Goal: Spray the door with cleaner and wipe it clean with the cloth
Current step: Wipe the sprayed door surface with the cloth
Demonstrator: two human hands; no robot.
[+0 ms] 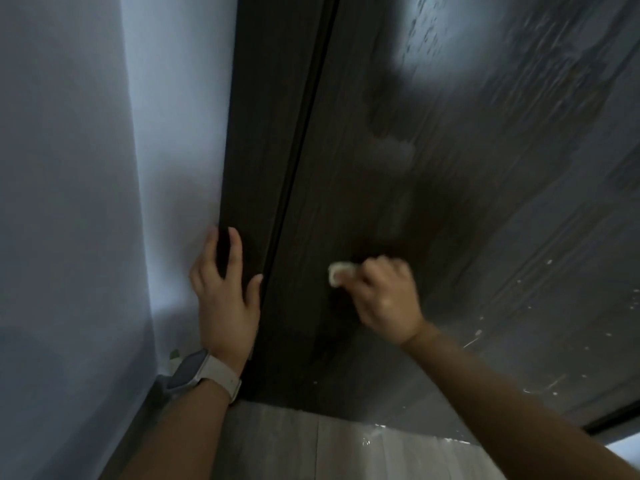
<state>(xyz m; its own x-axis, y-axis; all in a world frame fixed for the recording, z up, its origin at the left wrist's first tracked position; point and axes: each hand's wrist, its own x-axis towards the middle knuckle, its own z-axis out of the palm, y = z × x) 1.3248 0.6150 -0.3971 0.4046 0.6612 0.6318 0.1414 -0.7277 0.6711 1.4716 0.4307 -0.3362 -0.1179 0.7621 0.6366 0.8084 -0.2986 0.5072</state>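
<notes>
1. the door (433, 202) is a dark wood-grain panel that fills the middle and right of the view, seen from close up and looking down along it towards the floor.
2. its surface shows pale, glossy wet streaks across the upper and right parts, with small white flecks low on the right side; the part near the hands looks darker and duller.
3. the right hand (384, 299) is curled round a small whitish cloth (341, 273), bunched so that only a wad shows past the fingers, and it presses this wad against the door low down.
4. the left hand (227, 292) lies flat with its fingers spread and fairly straight, resting on the dark door frame (263, 150) where it meets the wall; it holds nothing.
5. a smartwatch (199, 374) with a pale strap sits on the left wrist.
6. a plain pale wall (86, 168) runs down the left, meeting the frame at a corner.
7. below the door lies a light grey wood-look floor (294, 448), with shiny wet spots near the door's bottom edge.
</notes>
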